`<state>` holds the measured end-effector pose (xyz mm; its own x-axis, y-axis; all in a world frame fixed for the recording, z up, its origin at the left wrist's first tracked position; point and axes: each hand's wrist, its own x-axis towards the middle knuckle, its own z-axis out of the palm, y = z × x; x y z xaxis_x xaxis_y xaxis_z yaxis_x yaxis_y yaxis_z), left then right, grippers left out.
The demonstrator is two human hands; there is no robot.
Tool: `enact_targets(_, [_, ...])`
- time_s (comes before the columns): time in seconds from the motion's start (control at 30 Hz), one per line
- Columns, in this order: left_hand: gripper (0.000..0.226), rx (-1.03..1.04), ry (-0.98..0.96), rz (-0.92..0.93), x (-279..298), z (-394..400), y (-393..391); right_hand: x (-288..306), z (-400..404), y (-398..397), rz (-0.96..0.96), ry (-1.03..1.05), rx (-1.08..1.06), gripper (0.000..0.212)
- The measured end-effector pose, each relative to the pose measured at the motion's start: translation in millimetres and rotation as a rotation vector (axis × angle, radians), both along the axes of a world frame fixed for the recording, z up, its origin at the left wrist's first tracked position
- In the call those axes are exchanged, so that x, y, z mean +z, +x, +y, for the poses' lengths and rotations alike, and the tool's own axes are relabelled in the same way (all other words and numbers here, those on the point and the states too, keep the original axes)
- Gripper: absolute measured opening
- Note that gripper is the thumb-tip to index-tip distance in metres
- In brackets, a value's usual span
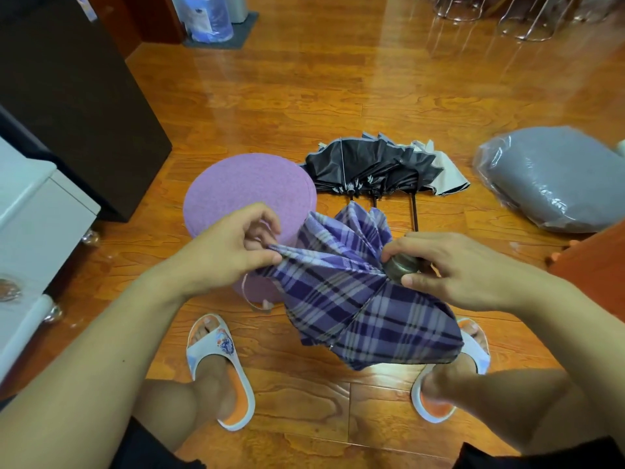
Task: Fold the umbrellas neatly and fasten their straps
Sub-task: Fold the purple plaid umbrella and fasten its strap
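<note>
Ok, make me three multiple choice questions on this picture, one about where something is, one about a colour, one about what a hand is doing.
1. Where do the dark umbrellas lie?
A. on the floor beyond the plaid umbrella
B. on the pink stool
C. across the person's lap

2. What colour is the round stool?
A. green
B. pink
C. white

3. What is the left hand doing?
A. resting flat on the floor
B. holding a sandal
C. pinching a fold of the plaid umbrella

Answers:
1 A, they lie on the wood floor past the plaid canopy.
2 B, its top is pink.
3 C, thumb and fingers pinch the canopy's edge, while the right hand holds the metal cap end.
</note>
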<state>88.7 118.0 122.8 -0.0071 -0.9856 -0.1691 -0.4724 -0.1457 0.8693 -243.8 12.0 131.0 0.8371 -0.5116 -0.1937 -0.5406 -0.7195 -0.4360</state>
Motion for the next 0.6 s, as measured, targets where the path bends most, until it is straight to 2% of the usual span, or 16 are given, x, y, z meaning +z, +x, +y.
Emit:
enact_targets(0.07, [0.044, 0.062, 0.003, 0.092, -1, -1, 2, 0, -2, -4, -0.067, 0.043, -0.048, 0.028])
enact_targets(0.13, [0.053, 0.054, 0.058, 0.073, -5, -1, 6, 3, -5, -7, -0.152, 0.095, -0.109, 0.027])
enact_targets(0.23, [0.02, 0.063, 0.121, -0.099, -16, -3, 16, 8, -7, -9, -0.214, 0.116, -0.137, 0.031])
enact_targets(0.37, [0.011, 0.091, 0.078, -0.152, -20, -4, 17, 7, -6, -9, -0.191, 0.157, -0.14, 0.029])
enact_targets(0.47, [0.04, -0.08, 0.186, 0.041, -15, 0, 5, 5, -6, -9, -0.18, 0.185, -0.152, 0.028])
enact_targets(0.53, [0.063, -0.215, 0.222, 0.009, -18, 1, -2, 5, -6, -10, -0.189, 0.203, -0.162, 0.027])
enact_targets(0.6, [0.073, -0.32, 0.255, -0.023, -25, 4, -11, 6, -8, -11, -0.192, 0.214, -0.172, 0.024])
